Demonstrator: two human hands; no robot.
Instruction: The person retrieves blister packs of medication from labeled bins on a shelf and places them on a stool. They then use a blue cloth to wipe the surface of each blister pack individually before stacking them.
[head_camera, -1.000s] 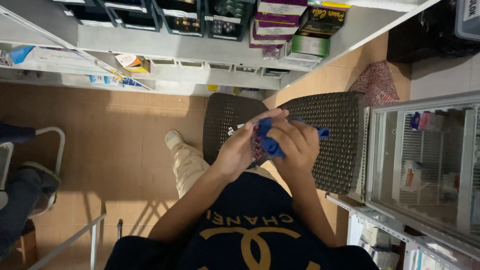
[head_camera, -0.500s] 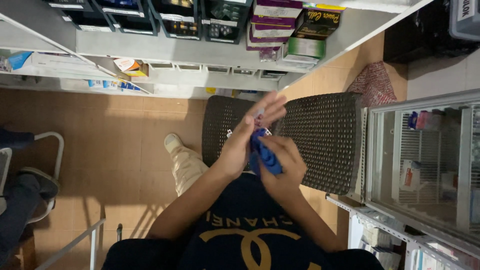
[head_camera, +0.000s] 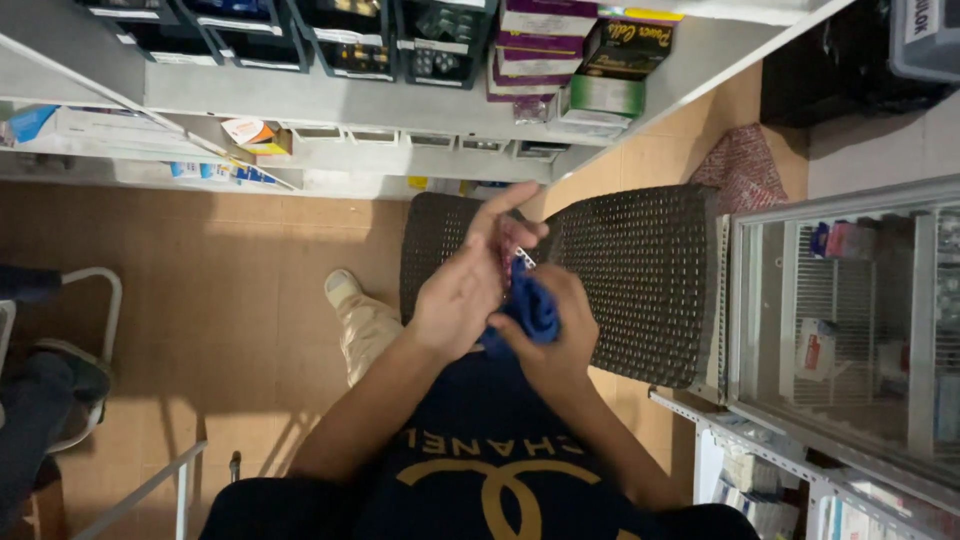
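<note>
Blue cloth, spread wider a second ago, is now seen bunched at the frame's centre, above the dark woven stool. It is pinched in the right hand; the left hand, at nine o'clock, has been opened, fingers spread.

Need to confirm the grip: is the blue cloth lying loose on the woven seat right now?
No: the blue cloth is bunched in the right hand, held above the woven seat.
</note>
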